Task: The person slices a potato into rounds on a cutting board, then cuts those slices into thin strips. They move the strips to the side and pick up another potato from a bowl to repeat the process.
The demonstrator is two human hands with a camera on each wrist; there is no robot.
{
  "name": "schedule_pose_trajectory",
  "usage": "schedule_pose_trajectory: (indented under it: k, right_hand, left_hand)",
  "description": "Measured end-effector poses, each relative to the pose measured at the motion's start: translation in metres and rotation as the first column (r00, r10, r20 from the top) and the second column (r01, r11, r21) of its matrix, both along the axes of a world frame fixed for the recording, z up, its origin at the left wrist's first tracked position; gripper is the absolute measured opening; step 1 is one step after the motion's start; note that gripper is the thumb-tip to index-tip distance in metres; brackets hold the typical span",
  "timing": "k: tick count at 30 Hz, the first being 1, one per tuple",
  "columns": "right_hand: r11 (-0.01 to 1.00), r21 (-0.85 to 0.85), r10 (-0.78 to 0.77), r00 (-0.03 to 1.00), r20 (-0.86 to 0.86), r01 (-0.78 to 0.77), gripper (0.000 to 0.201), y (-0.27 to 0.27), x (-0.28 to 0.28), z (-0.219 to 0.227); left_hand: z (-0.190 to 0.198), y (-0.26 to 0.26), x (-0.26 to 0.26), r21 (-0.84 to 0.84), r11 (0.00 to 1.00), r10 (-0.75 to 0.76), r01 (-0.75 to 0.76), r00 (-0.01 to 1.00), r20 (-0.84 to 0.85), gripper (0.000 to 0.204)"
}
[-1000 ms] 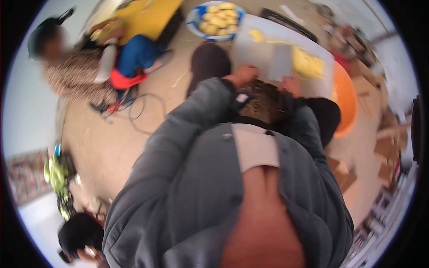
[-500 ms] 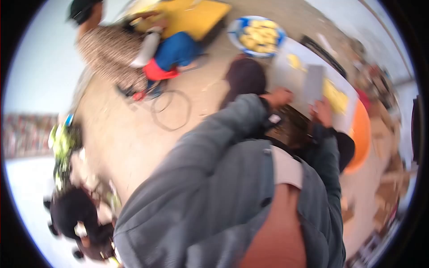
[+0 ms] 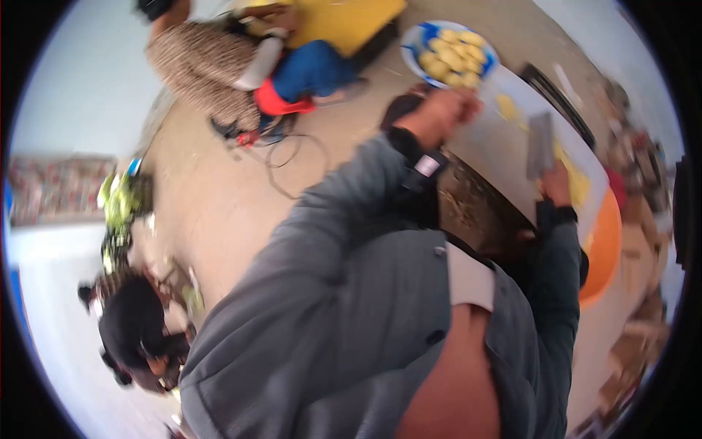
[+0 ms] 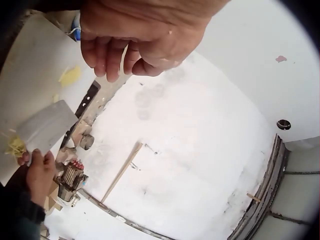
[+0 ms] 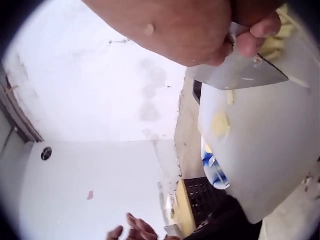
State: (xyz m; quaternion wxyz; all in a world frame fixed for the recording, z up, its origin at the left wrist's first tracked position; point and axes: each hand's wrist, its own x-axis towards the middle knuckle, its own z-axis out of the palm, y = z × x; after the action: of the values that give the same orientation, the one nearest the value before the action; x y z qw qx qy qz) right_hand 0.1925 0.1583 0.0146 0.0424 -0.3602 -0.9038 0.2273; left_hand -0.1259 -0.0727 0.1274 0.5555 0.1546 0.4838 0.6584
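My right hand [image 3: 557, 184] grips a broad rectangular cleaver [image 3: 540, 146] over the pale cutting board [image 3: 479, 139]. Cut yellow potato strips [image 5: 272, 46] lie beside the blade. One flat potato piece [image 5: 220, 123] rests farther along the board. In the head view my left hand [image 3: 444, 117] is raised, overlapping the near edge of a blue-and-white basin [image 3: 411, 62] heaped with peeled potatoes [image 3: 453, 57]. The left wrist view shows that hand's fingers [image 4: 114, 62] hanging loosely bent, with nothing in them.
An orange tub [image 3: 605, 249] stands by the board's right end. Behind the board lies a dark crate [image 3: 556, 102]. At the left, a person in a brown patterned top [image 3: 201, 62] works at a yellow board [image 3: 344, 22]. A cable [image 3: 274, 164] loops on the floor.
My left hand has left the board's near edge and reached forward toward the potato basin. The right hand keeps hold of the cleaver over the board. The head view has swung left.
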Motion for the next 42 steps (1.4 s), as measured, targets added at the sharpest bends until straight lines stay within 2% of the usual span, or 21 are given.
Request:
schedule_pose_trajectory:
  k: [1, 2, 3, 4, 5, 7, 10, 12, 14, 15, 16, 17, 18, 20, 23, 26, 30, 32, 36, 38, 42]
  right_hand:
    - [0.999, 0.005, -0.052, 0.994, 0.098, 0.051, 0.032, -0.025, -0.007, 0.033]
    - [0.979, -0.022, -0.206, 0.973, -0.103, 0.204, 0.03, -0.041, -0.009, 0.043]
    - [0.968, 0.186, -0.122, 0.965, -0.23, 0.167, 0.028, -0.047, 0.0, 0.036]
    - [0.979, 0.123, -0.141, 0.973, -0.183, 0.165, 0.026, -0.058, 0.0, 0.057]
    - [0.968, 0.148, -0.177, 0.971, -0.159, 0.201, 0.024, -0.058, 0.005, 0.054]
    - [0.964, 0.047, -0.256, 0.961, -0.103, 0.262, 0.027, -0.067, 0.005, 0.063]
    - [0.954, 0.102, -0.263, 0.95, -0.167, 0.282, 0.022, -0.08, 0.002, 0.074]
    - [0.951, 0.008, -0.307, 0.949, -0.075, 0.308, 0.021, -0.083, -0.003, 0.083]
    - [0.948, -0.006, -0.317, 0.946, -0.069, 0.317, 0.019, -0.088, -0.007, 0.091]
    - [0.948, -0.013, -0.317, 0.947, -0.059, 0.317, 0.018, -0.088, -0.007, 0.093]
    - [0.948, -0.02, -0.317, 0.947, -0.051, 0.317, 0.016, -0.089, -0.007, 0.093]
    - [0.955, -0.008, -0.296, 0.953, -0.054, 0.296, 0.013, -0.088, -0.006, 0.091]
    - [0.954, -0.015, -0.3, 0.952, -0.056, 0.299, 0.013, -0.088, -0.005, 0.088]
    - [0.96, -0.007, -0.278, 0.956, -0.095, 0.279, 0.012, -0.086, -0.002, 0.083]
    - [0.963, -0.003, -0.27, 0.962, -0.047, 0.27, 0.012, -0.087, -0.003, 0.085]
    - [0.968, -0.017, -0.25, 0.968, 0.039, 0.25, 0.015, -0.091, -0.005, 0.101]
    - [0.968, -0.039, -0.249, 0.968, 0.026, 0.249, 0.014, -0.091, -0.004, 0.1]
    - [0.964, -0.08, -0.252, 0.968, 0.015, 0.252, 0.014, -0.089, -0.003, 0.101]
    - [0.964, -0.104, -0.248, 0.968, -0.028, 0.244, 0.014, -0.087, -0.001, 0.1]
    - [0.963, -0.117, -0.244, 0.97, 0.003, 0.243, 0.017, -0.086, 0.0, 0.102]
    - [0.964, -0.138, -0.234, 0.972, -0.025, 0.229, 0.016, -0.086, 0.005, 0.099]
  left_hand:
    - [-0.015, 0.018, -0.01, 0.024, 0.996, 0.083, -0.087, 0.984, 0.159, 0.018]
    - [-0.005, 0.02, -0.013, 0.037, 0.998, 0.044, -0.05, 0.988, 0.15, 0.021]
    - [0.012, 0.025, -0.012, 0.066, 0.997, 0.032, -0.041, 0.991, 0.131, 0.025]
    - [0.001, 0.04, -0.019, 0.073, 0.997, -0.022, 0.018, 0.998, 0.063, 0.029]
    - [0.019, 0.046, -0.008, -0.051, 0.999, 0.007, -0.01, 0.998, -0.062, 0.032]
    - [0.011, 0.065, -0.007, -0.058, 0.994, -0.099, 0.088, 0.974, -0.206, 0.033]
    - [-0.009, 0.098, 0.018, -0.183, 0.981, -0.145, 0.068, 0.88, -0.453, 0.032]
    - [-0.057, 0.115, 0.025, -0.169, 0.982, -0.181, 0.084, 0.667, -0.722, 0.033]
    - [-0.094, 0.119, 0.039, -0.128, 0.991, -0.126, 0.031, 0.519, -0.846, 0.041]
    - [-0.112, 0.118, 0.046, -0.128, 0.991, -0.128, 0.035, 0.516, -0.847, 0.041]
    - [-0.127, 0.114, 0.053, -0.179, 0.984, -0.158, -0.006, 0.437, -0.886, 0.048]
    - [-0.13, 0.114, 0.06, -0.223, 0.973, -0.191, -0.052, 0.354, -0.916, 0.055]
    - [-0.133, 0.114, 0.063, -0.229, 0.972, -0.198, -0.05, 0.35, -0.916, 0.055]
    - [-0.125, 0.118, 0.071, -0.207, 0.969, -0.196, -0.138, 0.091, -0.976, 0.068]
    - [-0.117, 0.136, 0.074, -0.107, 0.984, -0.104, -0.145, 0.026, -0.994, 0.073]
    - [-0.117, 0.154, 0.077, -0.152, 0.978, -0.15, -0.141, 0.028, -0.988, 0.075]
    - [-0.126, 0.163, 0.085, -0.209, 0.97, -0.211, -0.122, -0.008, -0.977, 0.075]
    - [-0.132, 0.165, 0.086, -0.221, 0.966, -0.234, -0.137, -0.09, -0.968, 0.074]
    - [-0.144, 0.173, 0.084, -0.191, 0.967, -0.217, -0.168, -0.16, -0.963, 0.07]
    - [-0.147, 0.177, 0.087, -0.111, 0.976, -0.153, -0.189, -0.226, -0.962, 0.061]
    - [-0.146, 0.185, 0.089, -0.128, 0.973, -0.163, -0.195, -0.18, -0.97, 0.05]
